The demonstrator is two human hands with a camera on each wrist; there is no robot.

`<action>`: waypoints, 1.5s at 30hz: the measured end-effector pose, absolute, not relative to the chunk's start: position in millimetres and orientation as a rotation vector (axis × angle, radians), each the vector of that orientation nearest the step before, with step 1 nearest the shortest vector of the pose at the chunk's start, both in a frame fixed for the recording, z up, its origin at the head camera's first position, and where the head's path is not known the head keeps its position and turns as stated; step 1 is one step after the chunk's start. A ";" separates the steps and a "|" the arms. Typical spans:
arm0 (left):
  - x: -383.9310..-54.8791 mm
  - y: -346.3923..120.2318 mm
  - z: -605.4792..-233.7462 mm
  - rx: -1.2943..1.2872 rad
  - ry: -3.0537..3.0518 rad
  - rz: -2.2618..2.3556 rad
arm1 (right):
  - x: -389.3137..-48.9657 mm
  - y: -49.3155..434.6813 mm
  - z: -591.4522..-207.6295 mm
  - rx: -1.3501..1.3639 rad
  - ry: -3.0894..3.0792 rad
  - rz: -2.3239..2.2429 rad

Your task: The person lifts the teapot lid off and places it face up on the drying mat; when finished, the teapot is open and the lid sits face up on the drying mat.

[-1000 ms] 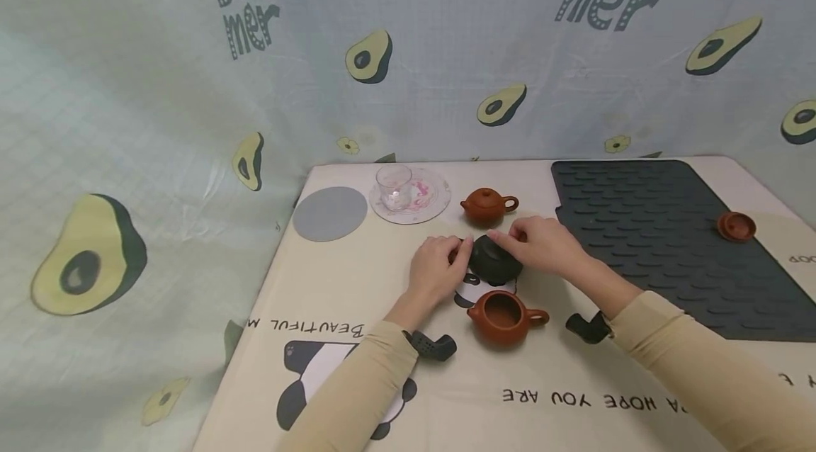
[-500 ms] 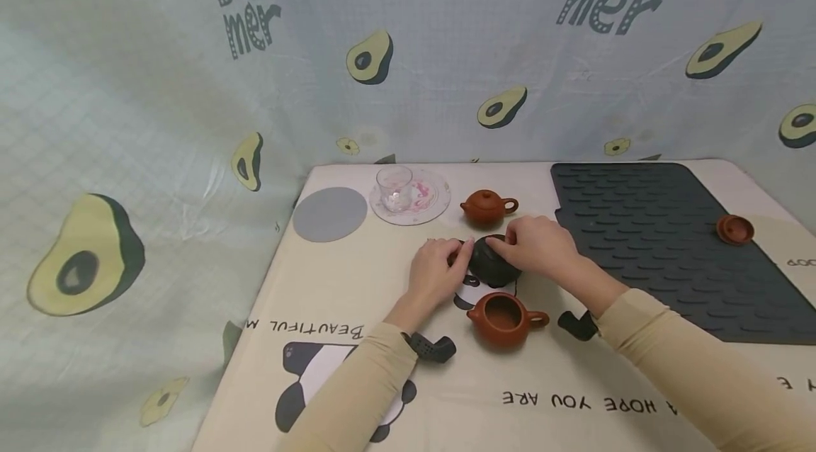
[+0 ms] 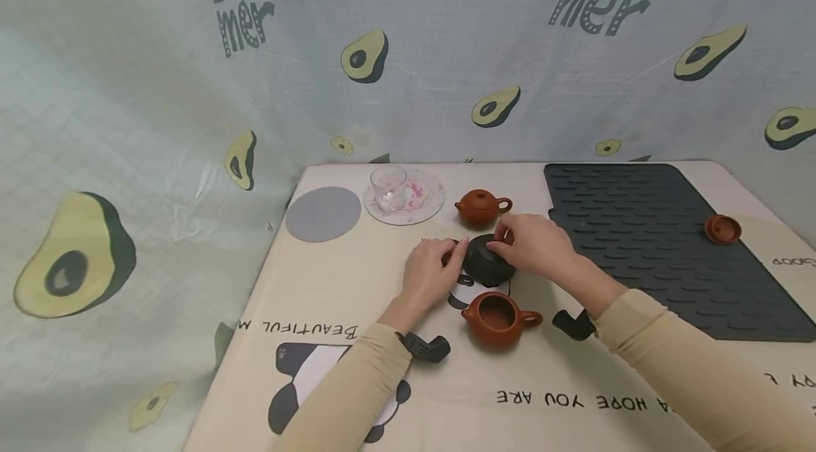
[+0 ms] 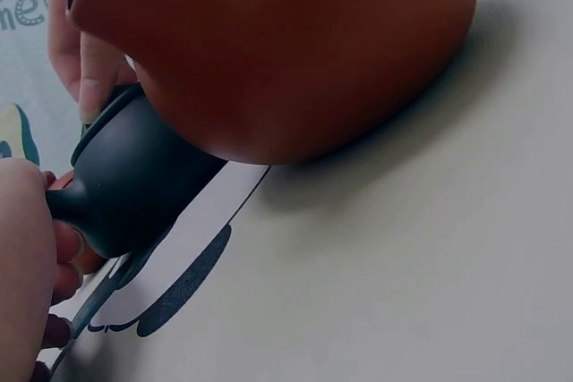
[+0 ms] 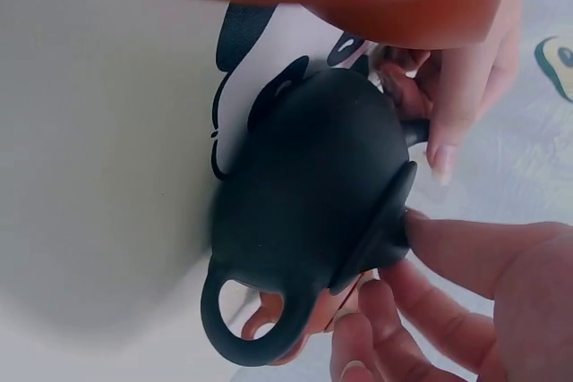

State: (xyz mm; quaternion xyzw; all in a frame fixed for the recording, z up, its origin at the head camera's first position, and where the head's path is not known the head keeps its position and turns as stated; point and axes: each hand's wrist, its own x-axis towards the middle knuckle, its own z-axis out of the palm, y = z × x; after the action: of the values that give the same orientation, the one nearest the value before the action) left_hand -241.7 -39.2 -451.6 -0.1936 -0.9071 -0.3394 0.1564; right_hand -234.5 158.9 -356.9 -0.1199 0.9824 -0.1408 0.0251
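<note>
A small black teapot (image 3: 486,266) stands on the panda-print cloth between my hands. My left hand (image 3: 428,271) pinches its spout (image 4: 67,205) between thumb and fingers. With thumb and fingertips, my right hand (image 3: 537,243) pinches the black lid (image 5: 383,232) at its knob, with the lid at the pot's mouth. The pot's loop handle (image 5: 260,351) is free. Directly in front stands a reddish-brown teapot (image 3: 500,339) without a lid, its inside showing. Another reddish-brown teapot (image 3: 479,209), lidded, sits just behind the black one.
At the back left, a clear glass (image 3: 388,186) stands on a patterned round coaster (image 3: 427,204), beside a grey round mat (image 3: 323,215). A dark ridged mat (image 3: 650,246) covers the right side, with small reddish-brown pieces (image 3: 722,229) near its right edge. An avocado-print curtain (image 3: 408,126) rises behind.
My right hand has shifted slightly, its fingers drawing together around the black lid's knob. The left hand keeps its hold on the spout. The head view has turned slightly right.
</note>
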 end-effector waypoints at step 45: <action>-243.7 -38.8 -453.4 -0.561 -2.610 -0.965 | -235.2 181.0 -382.5 -0.603 3.083 -0.864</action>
State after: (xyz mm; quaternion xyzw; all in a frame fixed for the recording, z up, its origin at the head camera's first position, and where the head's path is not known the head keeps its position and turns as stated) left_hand -243.7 -38.8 -453.4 -0.1953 -0.9089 -0.3361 0.1511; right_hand -235.2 181.0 -382.5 -0.1848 0.9447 -0.2646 -0.0581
